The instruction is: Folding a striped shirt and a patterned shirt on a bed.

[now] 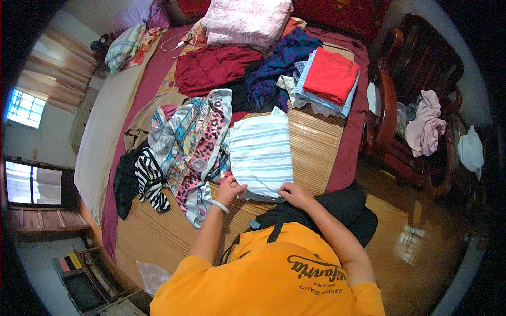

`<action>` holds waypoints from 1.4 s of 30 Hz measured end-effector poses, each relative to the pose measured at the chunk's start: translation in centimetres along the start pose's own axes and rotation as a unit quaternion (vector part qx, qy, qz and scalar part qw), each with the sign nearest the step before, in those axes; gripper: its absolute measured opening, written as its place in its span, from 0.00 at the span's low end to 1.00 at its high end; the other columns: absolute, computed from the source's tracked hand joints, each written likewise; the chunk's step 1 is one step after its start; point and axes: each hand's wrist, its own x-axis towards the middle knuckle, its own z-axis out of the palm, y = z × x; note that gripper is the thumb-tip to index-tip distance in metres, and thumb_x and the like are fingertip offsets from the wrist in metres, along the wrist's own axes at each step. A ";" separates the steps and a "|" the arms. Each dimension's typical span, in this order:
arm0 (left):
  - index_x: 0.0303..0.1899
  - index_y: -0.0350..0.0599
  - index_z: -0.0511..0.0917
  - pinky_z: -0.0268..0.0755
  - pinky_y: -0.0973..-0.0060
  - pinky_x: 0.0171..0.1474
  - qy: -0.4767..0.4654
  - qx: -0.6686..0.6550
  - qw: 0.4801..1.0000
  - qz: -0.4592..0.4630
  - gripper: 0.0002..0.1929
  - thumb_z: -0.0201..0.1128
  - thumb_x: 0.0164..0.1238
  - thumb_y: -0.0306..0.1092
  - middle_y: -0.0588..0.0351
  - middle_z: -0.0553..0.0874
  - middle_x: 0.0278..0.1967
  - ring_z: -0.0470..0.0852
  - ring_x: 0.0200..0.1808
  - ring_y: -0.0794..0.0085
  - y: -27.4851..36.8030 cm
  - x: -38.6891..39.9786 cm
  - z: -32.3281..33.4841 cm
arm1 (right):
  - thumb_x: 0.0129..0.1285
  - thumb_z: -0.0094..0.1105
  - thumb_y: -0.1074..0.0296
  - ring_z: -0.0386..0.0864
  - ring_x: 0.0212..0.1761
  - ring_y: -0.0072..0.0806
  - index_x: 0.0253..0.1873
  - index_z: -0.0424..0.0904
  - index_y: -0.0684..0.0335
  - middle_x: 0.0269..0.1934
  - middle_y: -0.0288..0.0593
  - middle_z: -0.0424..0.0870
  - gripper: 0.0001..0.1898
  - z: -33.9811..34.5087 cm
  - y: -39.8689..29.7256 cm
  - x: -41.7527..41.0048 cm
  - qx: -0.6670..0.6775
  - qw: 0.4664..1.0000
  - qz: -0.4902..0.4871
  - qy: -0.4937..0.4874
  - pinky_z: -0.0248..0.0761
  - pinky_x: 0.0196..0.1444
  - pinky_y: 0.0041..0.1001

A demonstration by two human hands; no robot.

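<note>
A white and blue striped cloth (261, 154), folded into a rough rectangle, lies on the bamboo mat in front of me. My left hand (231, 190) grips its near left corner, and my right hand (294, 194) pinches the near right corner. Left of it, touching its edge, spreads a patterned scarf (189, 138) with pink leopard print. A zebra-striped cloth (148, 177) and a black garment (126, 185) are heaped farther left. Beyond the striped cloth lie a dark red garment (217, 69) and a blue and purple fuzzy cloth (272, 71).
A folded red garment (332, 75) tops a stack at the mat's far right. Folded pink-and-white bedding (247, 19) stands at the back. On the right, a wooden chair (385, 106) stands beside the bed, near a pale pink garment (425, 124). A clear plastic bag (152, 276) lies near left.
</note>
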 end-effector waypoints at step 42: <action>0.76 0.53 0.51 0.34 0.48 0.76 0.001 0.619 0.742 0.257 0.37 0.46 0.72 0.60 0.49 0.48 0.78 0.43 0.79 0.60 9.7 18.7 13.2 | 0.58 0.66 0.60 0.78 0.45 0.44 0.52 0.77 0.64 0.43 0.52 0.80 0.20 -0.6 1.3 1.7 -0.062 0.994 -0.018 -0.084 0.72 0.48 0.37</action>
